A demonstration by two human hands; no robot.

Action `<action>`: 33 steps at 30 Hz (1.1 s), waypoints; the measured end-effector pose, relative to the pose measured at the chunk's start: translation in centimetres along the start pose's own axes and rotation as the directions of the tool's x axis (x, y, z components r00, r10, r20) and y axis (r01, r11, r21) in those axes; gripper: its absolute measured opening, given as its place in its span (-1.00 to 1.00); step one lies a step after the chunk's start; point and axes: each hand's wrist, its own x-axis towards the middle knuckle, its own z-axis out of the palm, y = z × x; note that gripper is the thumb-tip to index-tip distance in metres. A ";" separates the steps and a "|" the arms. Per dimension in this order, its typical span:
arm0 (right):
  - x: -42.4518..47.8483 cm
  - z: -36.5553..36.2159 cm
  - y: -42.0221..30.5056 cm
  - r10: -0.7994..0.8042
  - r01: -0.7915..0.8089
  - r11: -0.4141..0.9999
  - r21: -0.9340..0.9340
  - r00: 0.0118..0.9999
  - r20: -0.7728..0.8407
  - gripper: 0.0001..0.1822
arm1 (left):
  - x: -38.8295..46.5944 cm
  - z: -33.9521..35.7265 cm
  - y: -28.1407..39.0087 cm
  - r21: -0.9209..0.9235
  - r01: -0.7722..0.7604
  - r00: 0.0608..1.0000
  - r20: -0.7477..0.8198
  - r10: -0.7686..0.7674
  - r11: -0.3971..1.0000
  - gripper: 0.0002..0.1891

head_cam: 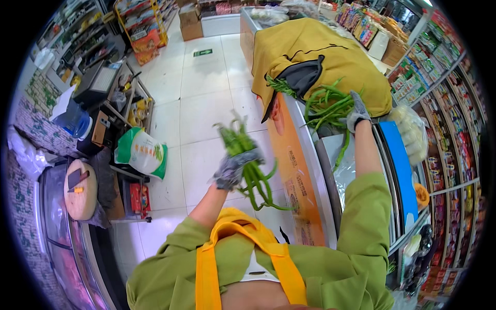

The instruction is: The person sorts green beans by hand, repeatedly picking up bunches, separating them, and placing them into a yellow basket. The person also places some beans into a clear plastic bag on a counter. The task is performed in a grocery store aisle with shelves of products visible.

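Observation:
My left hand (237,166), in a grey glove, grips a bunch of long green beans (235,142) above the tiled floor. Stalks stick out on both sides of the fist, and several bend down below it. My right hand (357,113), also gloved, reaches over the display case and touches a loose pile of long green beans (327,101). Whether its fingers close on any is hidden. One bean (342,152) hangs down from the pile over a pale sheet (333,149). A mustard cloth with black trim (302,42) covers the case beyond, leafy greens (282,86) showing at its edge.
A bag of pale round produce (409,133) and a cut pumpkin (421,195) lie right of a blue panel (399,170). Packed shelves (451,155) line the right. Leftward stand a green-white sack (142,152), a round chopping block with a cleaver (81,197) and a blue water bottle (73,118).

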 end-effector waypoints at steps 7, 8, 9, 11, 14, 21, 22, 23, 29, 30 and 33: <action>5.6 -4.4 3.2 -0.585 0.619 0.391 -0.681 0.738 0.335 -0.53 | 14.4 3.9 -0.6 -0.066 0.259 0.904 0.369 -0.218 0.964 -0.69; 2.7 -1.2 3.7 -0.465 0.610 0.535 -0.584 0.790 0.398 -0.55 | 16.5 3.9 -0.8 -0.117 0.272 0.875 0.443 -0.195 0.955 -0.68; -0.5 2.0 4.1 -0.343 0.516 0.711 -0.478 0.847 0.405 -0.53 | 18.5 4.0 -1.1 -0.038 0.287 0.850 0.470 -0.236 0.957 -0.68; -2.7 5.9 5.8 -0.438 0.563 0.595 -0.573 0.825 0.357 -0.52 | 22.8 5.0 -1.6 0.123 0.295 0.775 0.549 -0.312 0.948 -0.67; -4.8 11.6 3.8 -0.482 0.550 0.527 -0.648 0.821 0.304 -0.75 | 26.3 6.9 -0.4 0.113 0.333 0.682 0.657 -0.322 0.936 -0.62; -1.3 13.4 5.6 -0.692 0.457 0.604 -0.654 0.707 -0.145 -0.84 | 32.2 8.2 2.8 0.351 0.333 0.529 0.699 -0.481 0.875 -0.56; -1.0 14.1 5.6 -0.618 0.469 0.722 -0.508 0.768 -0.169 -0.82 | 33.4 7.6 2.0 0.434 0.279 0.489 0.704 -0.516 0.856 -0.53; -0.5 14.0 5.7 -0.598 0.444 0.720 -0.533 0.786 -0.153 -0.81 | 34.2 7.1 1.5 0.510 0.220 0.451 0.703 -0.550 0.832 -0.51; 1.0 13.1 5.7 -0.658 0.469 0.566 -0.678 0.753 -0.028 -0.82 | 35.1 7.0 2.0 0.347 0.410 0.468 0.714 -0.521 0.843 -0.57; 1.1 12.9 5.2 -0.682 0.406 0.438 -0.802 0.731 -0.002 -0.83 | 35.2 7.0 1.8 0.347 0.419 0.482 0.698 -0.530 0.839 -0.60; 0.7 13.7 3.4 -0.678 0.456 0.469 -0.756 0.735 0.023 -0.83 | 35.4 7.5 1.8 0.458 0.285 0.511 0.670 -0.538 0.842 -0.63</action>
